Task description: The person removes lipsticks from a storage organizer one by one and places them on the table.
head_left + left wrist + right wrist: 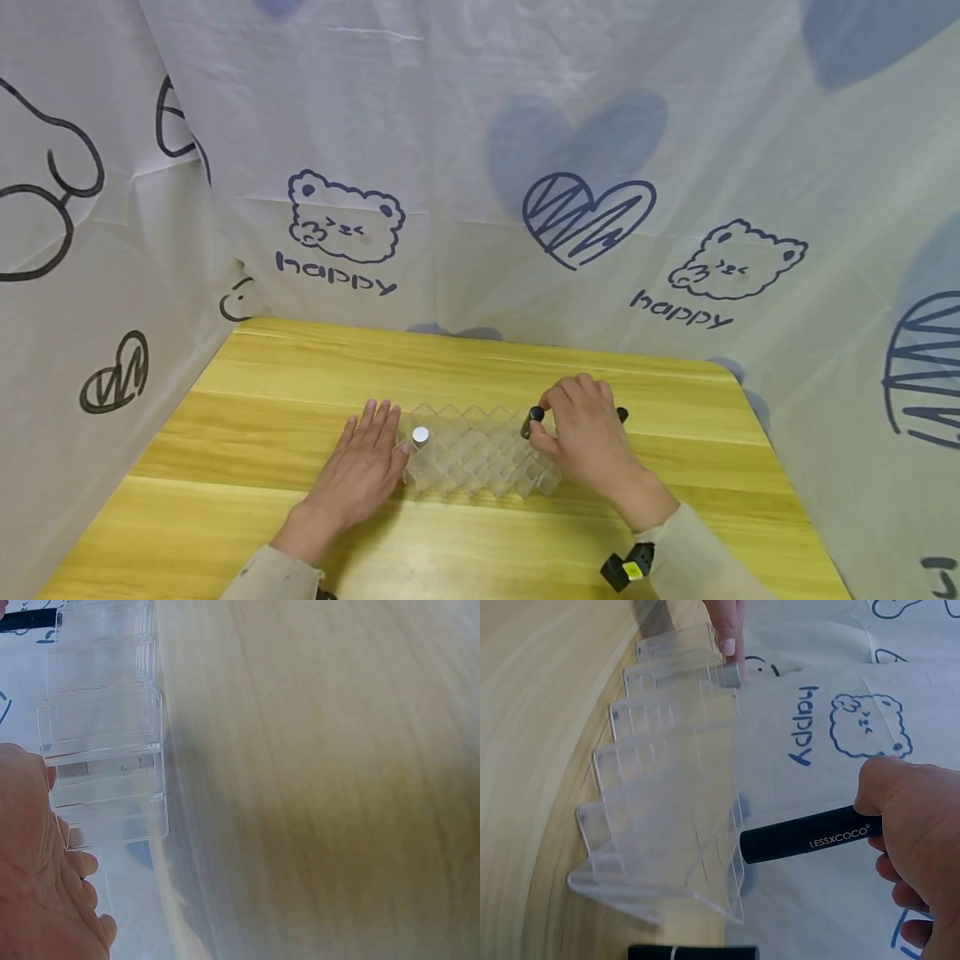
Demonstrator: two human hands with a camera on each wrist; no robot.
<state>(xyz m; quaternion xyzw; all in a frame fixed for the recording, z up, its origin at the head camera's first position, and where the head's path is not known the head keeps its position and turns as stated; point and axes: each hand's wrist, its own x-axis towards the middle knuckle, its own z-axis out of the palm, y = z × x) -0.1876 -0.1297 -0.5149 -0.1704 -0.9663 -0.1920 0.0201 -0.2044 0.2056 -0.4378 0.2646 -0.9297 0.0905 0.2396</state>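
A clear plastic organizer (472, 458) with diamond-shaped compartments stands on the table. My left hand (365, 462) rests against its left end, fingers straight. Above its right back part, my right hand (588, 433) pinches a slim black cosmetic tube (806, 834) marked LESSXCOCO between thumb and fingers. In the right wrist view the tube's lower end is right at the organizer's upper edge. A silver-topped tube (420, 435) sits upright in a compartment at the left end, close to my left thumb. Another black tube (694, 952) stands to the right of the organizer, partly behind my right hand.
The yellow wood-grain table (450, 550) extends around the organizer. A white cloth (465, 275) with blue hearts and bear drawings hangs behind the table's back edge and along its sides. A black device (628, 567) is strapped at my right wrist.
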